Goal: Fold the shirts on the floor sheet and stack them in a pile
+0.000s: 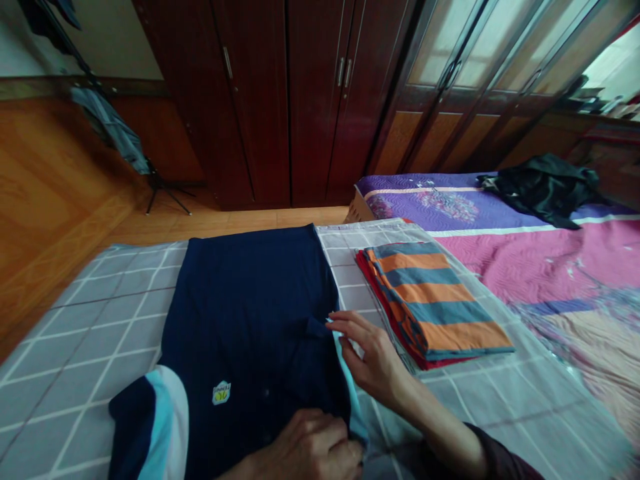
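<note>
A dark navy shirt (245, 300) lies spread on a grey checked cloth, with a small tennis badge on its front and a white and light-blue striped sleeve (167, 413) at the left. My right hand (367, 353) is at the shirt's right edge, its fingertips pinching the fabric, which puckers there. Lower down, my left hand (315, 443) is closed over the same side of the shirt near the bottom of the view; its fingertips are hidden beneath it. Light-blue fabric shows along the edge between both hands.
A stack of folded clothes, an orange and grey striped one (440, 293) on top of red, lies to the right on the checked cloth (100, 300). Beyond are a pink and purple bedspread (540, 260) with a black garment (545, 187), dark wardrobes (260, 100) and a tripod-footed stand (157, 180).
</note>
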{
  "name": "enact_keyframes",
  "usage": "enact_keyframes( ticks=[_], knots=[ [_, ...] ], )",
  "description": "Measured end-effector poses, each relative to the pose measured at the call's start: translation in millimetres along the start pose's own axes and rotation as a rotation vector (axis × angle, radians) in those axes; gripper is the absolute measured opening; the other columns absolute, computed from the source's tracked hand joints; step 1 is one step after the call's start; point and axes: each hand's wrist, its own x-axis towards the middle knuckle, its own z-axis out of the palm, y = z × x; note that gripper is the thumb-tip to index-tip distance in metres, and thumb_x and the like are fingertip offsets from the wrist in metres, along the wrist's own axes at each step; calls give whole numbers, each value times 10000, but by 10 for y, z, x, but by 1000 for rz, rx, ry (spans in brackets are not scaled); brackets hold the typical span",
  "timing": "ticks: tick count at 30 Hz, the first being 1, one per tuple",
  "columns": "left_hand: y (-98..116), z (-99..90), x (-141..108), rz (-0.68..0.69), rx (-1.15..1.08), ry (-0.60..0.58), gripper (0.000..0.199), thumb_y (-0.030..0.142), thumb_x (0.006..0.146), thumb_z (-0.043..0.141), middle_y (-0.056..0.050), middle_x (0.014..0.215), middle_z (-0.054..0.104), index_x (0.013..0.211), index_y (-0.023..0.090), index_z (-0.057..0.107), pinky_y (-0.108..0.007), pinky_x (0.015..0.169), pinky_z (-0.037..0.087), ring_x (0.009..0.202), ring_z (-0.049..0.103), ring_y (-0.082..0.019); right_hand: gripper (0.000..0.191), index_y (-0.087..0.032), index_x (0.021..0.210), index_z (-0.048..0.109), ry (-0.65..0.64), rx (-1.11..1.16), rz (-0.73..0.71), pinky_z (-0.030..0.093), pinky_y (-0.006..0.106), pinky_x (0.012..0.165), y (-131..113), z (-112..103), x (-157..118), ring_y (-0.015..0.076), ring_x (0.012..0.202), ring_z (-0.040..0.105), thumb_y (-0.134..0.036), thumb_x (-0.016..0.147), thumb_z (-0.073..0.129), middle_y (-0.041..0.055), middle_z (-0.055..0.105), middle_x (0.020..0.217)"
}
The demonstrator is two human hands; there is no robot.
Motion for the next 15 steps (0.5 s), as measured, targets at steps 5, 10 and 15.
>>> enact_keyframes(
  ticks=[5, 10, 15],
  knots=[
    [-31, -310, 46, -123, 96, 33, 363, 110, 807, 491, -55, 1072, 622, 1159, 190, 527, -273, 709, 513, 841, 621, -171, 379, -199, 1056, 651, -50, -171, 98, 503, 394, 892, 485, 76, 160, 227, 1060, 591, -39, 770, 459, 106, 609, 1177],
    [-264, -391, 13, -480, 321, 123, 445, 242, 839, 586, -114, 1216, 560, 1266, 168, 488, -421, 871, 499, 1055, 560, -277, 161, -165, 954, 667, -35, -238, 66, 454, 460, 948, 669, 229, 106, 298, 1191, 464, -218, 834, 573, 161, 539, 1251],
    [-487, -325, 9, -538, 318, 149, 478, 248, 807, 653, -127, 1229, 553, 1252, 149, 508, -458, 902, 471, 1130, 505, -299, 49, -180, 734, 613, 79, -235, 118, 440, 447, 945, 819, 209, 63, 288, 1158, 472, -166, 776, 592, 153, 549, 1216]
  ],
)
